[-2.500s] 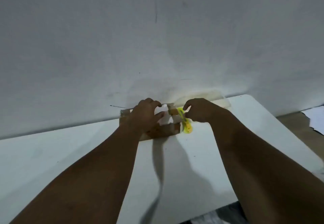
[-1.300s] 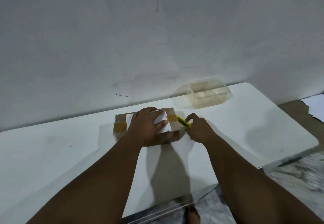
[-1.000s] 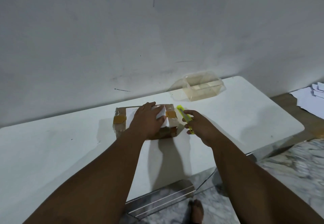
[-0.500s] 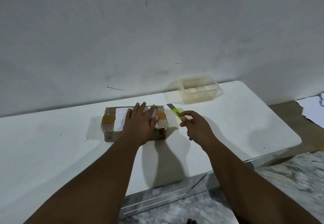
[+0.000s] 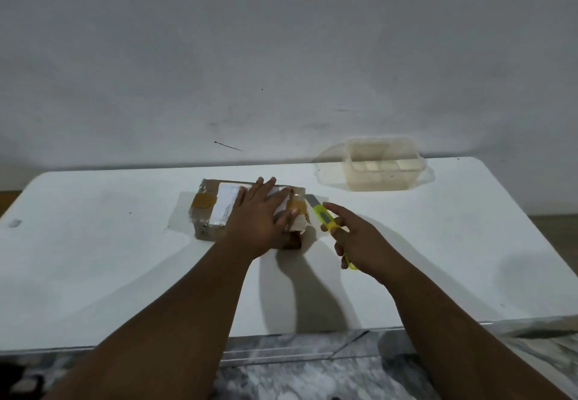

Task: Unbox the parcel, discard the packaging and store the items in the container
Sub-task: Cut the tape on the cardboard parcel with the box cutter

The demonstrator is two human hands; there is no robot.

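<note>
A brown cardboard parcel [image 5: 209, 212] with a white label and tan tape strips lies on the white table [image 5: 93, 258]. My left hand [image 5: 261, 219] rests flat on its right half, fingers spread, pressing it down. Just right of the parcel, my right hand [image 5: 359, 240] grips a yellow-green utility knife [image 5: 323, 216]; its grey blade points toward the parcel's far right corner. A clear plastic container [image 5: 383, 166] stands open at the back right of the table, near the wall.
A grey-white wall rises directly behind the table. The table's front edge runs across the lower view, with marbled floor [image 5: 312, 377] below it. A small dark smudge [image 5: 14, 222] marks the table's far left.
My left hand went from curled at the parcel's end to lying flat on top. My right hand drew the knife back from the parcel's right end. The view shifted, showing the whole table.
</note>
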